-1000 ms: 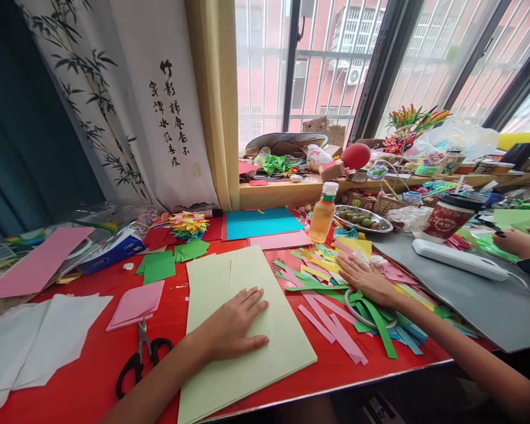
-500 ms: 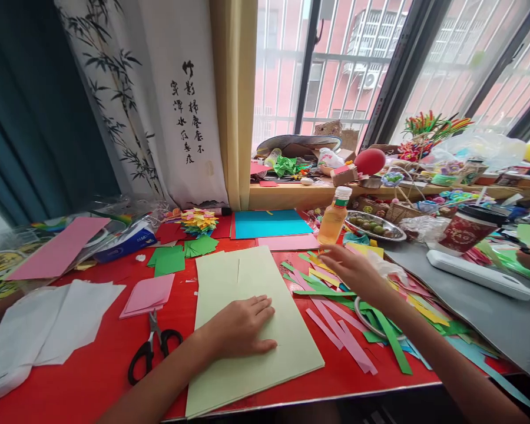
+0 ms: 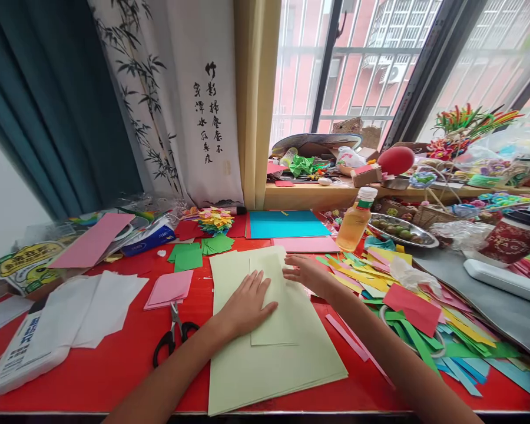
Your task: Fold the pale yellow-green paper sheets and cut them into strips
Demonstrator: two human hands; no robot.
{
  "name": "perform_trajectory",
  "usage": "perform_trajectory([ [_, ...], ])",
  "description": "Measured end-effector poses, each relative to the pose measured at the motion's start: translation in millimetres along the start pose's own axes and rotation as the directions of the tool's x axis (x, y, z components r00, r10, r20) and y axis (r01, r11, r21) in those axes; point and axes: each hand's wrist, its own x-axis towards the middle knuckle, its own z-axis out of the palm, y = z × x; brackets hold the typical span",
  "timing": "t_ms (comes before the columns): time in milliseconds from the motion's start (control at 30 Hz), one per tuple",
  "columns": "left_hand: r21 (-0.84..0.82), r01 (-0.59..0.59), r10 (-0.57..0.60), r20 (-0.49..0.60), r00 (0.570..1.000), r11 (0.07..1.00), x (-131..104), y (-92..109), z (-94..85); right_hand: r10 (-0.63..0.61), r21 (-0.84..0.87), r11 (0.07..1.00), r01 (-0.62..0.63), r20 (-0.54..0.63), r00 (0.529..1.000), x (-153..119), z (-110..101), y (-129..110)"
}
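Plainly, left hand [image 3: 249,301] outspread atop pale green paper [image 3: 280,371], right hand [image 3: 311,275] unclenched at edge

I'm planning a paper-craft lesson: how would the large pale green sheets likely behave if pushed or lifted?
The large pale green sheets may slide over one another, as their offset edges suggest a loose stack. They look thin, so a lifted corner would probably bend. The left hand resting on the smaller piece atop them would likely resist a push.

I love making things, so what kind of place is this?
Probably a craft table by a window: scissors, pale green sheets and cut paper strips lie on it.
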Motion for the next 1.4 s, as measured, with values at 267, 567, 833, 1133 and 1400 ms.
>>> perform_trajectory([
  [267,-0.321,0.138,-0.174,-0.089,0.981,0.937,3,3,-5.6,-0.093,0.062,0.994,0.088,0.088,0.992,-14,16,6],
  [567,-0.915,0.098,-0.374,-0.061,0.925,0.392,8,-2,-23.3,-0.290,-0.143,0.942,0.303,0.104,0.951,-26,39,15],
  [833,-0.963,0.133,-0.343,0.047,0.938,0.233,12,-4,-18.9,-0.272,-0.180,0.946,0.270,0.014,0.962,-22,43,30],
  [1133,-0.977,0.108,-0.292,0.051,0.955,0.184,14,-5,-16.9,-0.240,-0.046,0.969,0.242,0.059,0.969,-23,45,30],
  [1400,-0.975,0.069,-0.372,-0.016,0.928,0.213,12,-5,-17.6,-0.205,0.095,0.974,0.206,-0.023,0.979,-25,37,15],
])
